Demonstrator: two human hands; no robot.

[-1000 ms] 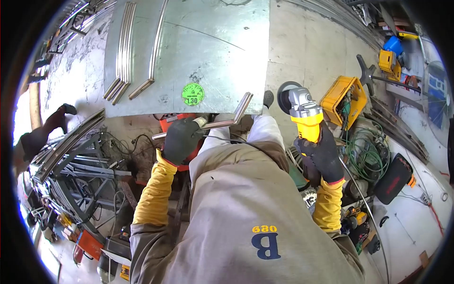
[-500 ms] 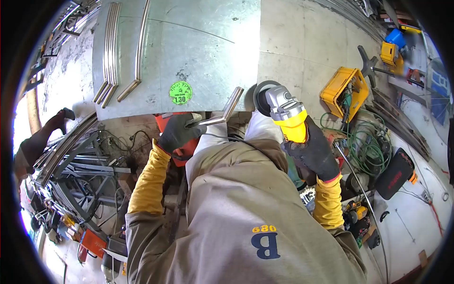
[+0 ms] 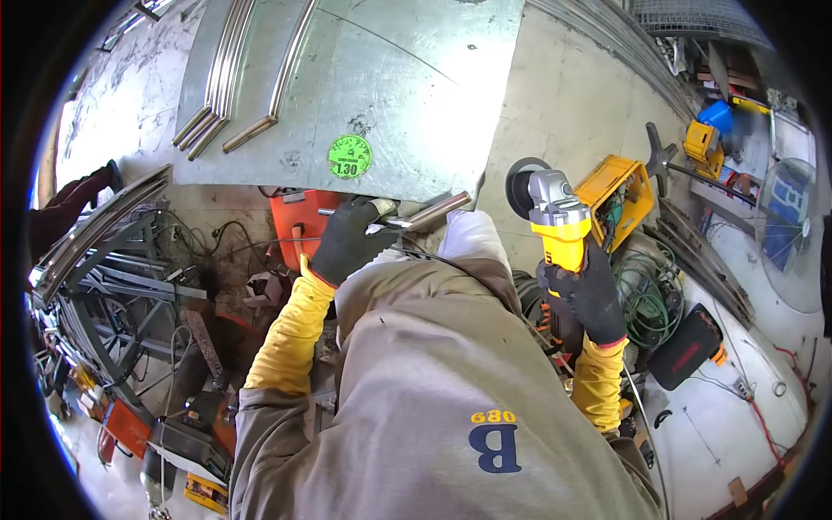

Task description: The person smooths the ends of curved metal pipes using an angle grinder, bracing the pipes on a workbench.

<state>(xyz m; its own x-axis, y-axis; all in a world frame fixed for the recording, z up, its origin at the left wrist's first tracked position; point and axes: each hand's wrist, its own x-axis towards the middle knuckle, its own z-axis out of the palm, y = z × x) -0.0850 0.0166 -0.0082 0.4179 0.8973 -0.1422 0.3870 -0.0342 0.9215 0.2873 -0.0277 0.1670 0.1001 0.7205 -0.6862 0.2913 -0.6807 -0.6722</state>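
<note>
My left hand (image 3: 354, 238), in a black glove, is closed around a bent metal tube (image 3: 439, 211) in front of the near edge of the metal sheet (image 3: 416, 130). One end of the tube points right; the part inside the glove is hidden. My right hand (image 3: 585, 290), also gloved, grips the yellow body of an angle grinder (image 3: 559, 217). The grinder's dark disc (image 3: 525, 187) faces left, apart from the tube. Several bent metal tubes (image 3: 227, 74) lie side by side on the sheet, with a single tube (image 3: 290, 65) to their right. A green round sticker (image 3: 349, 157) marks the sheet.
Below the sheet stands an orange-red case (image 3: 295, 212). A yellow crate (image 3: 617, 195) and coiled green hose (image 3: 654, 303) are at the right. Steel frames (image 3: 104, 282) fill the left. Another person's leg (image 3: 74, 199) shows at the far left. A cable crosses my lap.
The tube in my left hand has turned from steeply raised to nearly level. My right hand and the grinder have moved right, away from the sheet. The whole view has shifted.
</note>
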